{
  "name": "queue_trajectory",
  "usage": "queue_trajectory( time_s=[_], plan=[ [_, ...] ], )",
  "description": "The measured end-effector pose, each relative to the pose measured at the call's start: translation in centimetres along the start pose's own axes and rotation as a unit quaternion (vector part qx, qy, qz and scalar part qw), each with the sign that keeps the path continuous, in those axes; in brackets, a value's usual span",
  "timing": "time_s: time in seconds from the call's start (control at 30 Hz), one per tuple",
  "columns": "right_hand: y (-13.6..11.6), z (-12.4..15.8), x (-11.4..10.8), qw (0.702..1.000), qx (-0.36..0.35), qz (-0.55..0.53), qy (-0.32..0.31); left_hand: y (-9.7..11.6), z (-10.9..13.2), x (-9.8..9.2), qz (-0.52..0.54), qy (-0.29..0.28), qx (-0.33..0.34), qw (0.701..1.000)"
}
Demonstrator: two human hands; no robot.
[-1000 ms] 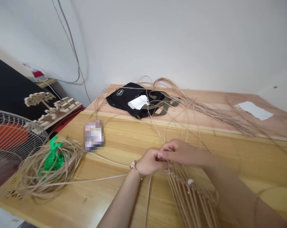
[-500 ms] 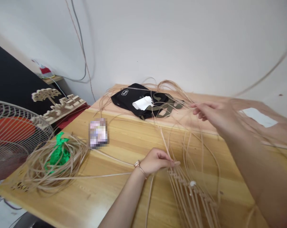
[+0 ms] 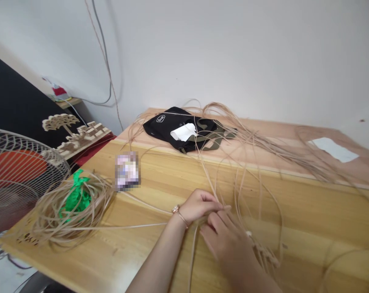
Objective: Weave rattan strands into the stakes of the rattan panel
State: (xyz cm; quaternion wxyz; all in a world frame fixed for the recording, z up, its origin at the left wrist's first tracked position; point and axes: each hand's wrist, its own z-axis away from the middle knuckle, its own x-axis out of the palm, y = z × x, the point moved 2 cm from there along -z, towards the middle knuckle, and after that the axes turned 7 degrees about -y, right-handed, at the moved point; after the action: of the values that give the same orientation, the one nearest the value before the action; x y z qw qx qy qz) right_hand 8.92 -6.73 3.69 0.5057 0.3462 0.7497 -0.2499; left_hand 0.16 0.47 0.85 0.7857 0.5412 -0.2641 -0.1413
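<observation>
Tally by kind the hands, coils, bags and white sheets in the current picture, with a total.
Hands: 2 (left hand, right hand)
Coil: 1
Black bag: 1
White sheets: 2 (one on the bag, one farther right)
Total: 6
The loose strands are too tangled to count.

Pale wall (image 3: 233,53) behind wooden table (image 3: 108,256)

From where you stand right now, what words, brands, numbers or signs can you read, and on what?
"Mmlg", probably: white oval logo on the black bag; small, letters uncertain.
Pixelated item: blurred, unreadable.
Red-and-white item: too small.
Dark marks on the table's left corner: unclear whether writing.
</observation>
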Motion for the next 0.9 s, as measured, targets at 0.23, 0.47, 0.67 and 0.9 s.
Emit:
queue_trajectory(
  time_s=[0.23,0.47,0.67,0.9],
  plan=[
    [-0.1,-0.2,0.8,0.998,0.053,0.029,0.009,-0.4,-0.2,-0.2,-0.011,-0.005,-0.012,1.000],
    [0.9,1.1,-1.1,0.990,0.054,-0.095,0.094,-0.1,0.0,-0.1,-0.042,-0.030,0.017,0.999],
    [4.0,3.2,-3.1,0.957,0.203,-0.189,0.086,-0.2,0.0,0.0,-0.057,-0.043,0.016,0.997],
    [5.3,3.5,-2.3,0.883,0.364,-0.297,0.016,-0.5,-0.1,-0.2,-0.058,-0.055,0.024,0.997]
  ],
)
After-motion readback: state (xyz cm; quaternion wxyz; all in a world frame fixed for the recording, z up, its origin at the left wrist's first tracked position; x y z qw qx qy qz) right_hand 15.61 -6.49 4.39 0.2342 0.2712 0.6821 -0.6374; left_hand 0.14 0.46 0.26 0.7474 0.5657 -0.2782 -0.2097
